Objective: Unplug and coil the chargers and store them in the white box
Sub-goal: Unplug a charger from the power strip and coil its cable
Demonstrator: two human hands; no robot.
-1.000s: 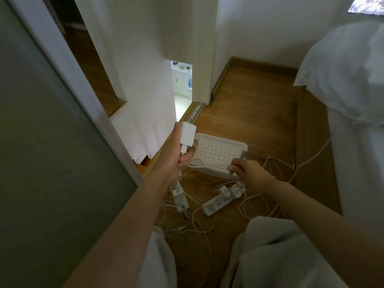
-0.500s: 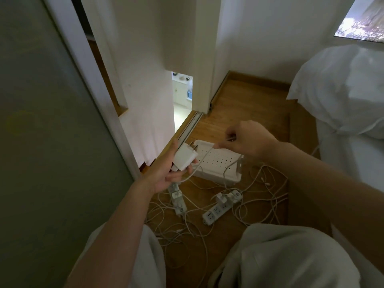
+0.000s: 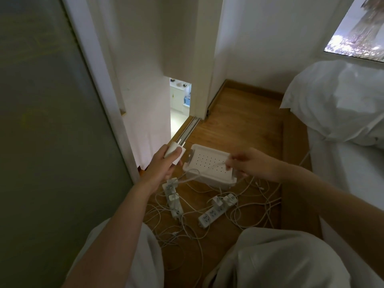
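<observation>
Finding: my left hand [image 3: 164, 165] grips one white charger block [image 3: 175, 153], fingers curled round it, held clear of the floor [image 3: 239, 125]. My right hand [image 3: 252, 163] pinches that charger's cable [image 3: 190, 179] and holds it stretched above the white box [image 3: 207, 180]. The box sits on the floor just beyond the two power strips, and its dotted bottom shows no coil stored yet. First risk: the slack hangs low between my hands, close over the left power strip [image 3: 172, 197], where other chargers [image 3: 216, 201] remain plugged in. It could catch on one of them and drag the strip. Second risk: the cable is blurred and I cannot tell where its free end lies. If the end runs through the loose wires [image 3: 255, 206] heaped beside the right power strip [image 3: 218, 212], a firm pull would tighten that heap into a knot rather than free it. Third risk: the box looks light, and a cable sweeping across its rim could shove or tip it. Fourth risk: a slack coil would likely spring open once dropped in — it needs winding close and even.
</observation>
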